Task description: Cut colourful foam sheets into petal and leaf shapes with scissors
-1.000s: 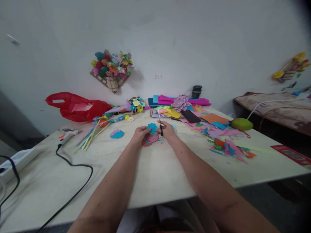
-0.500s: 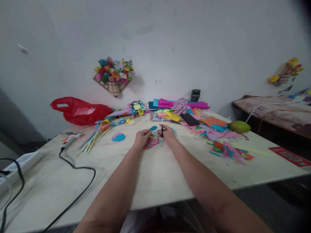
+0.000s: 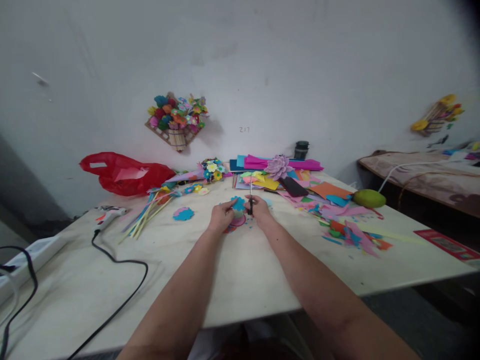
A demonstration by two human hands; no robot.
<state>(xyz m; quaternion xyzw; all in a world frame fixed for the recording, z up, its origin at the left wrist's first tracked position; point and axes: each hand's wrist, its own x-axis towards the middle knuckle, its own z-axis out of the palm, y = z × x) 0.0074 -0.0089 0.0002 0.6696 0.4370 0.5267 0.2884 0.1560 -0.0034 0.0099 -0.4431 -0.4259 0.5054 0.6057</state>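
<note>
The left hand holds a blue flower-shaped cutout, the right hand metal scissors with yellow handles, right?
Not quite: the handles are black, not yellow, in the head view. The left hand holds the blue flower-shaped cutout, the right hand the metal scissors.

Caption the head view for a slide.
Left hand holds a blue flower, right hand scissors, over a cluttered table.

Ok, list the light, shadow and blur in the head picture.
Head view: dim, greyish light; head view: a soft shadow on the wall right of the hanging flower basket; head view: a darkened top right corner; head view: blue flower and scissors slightly soft in outline.
</note>
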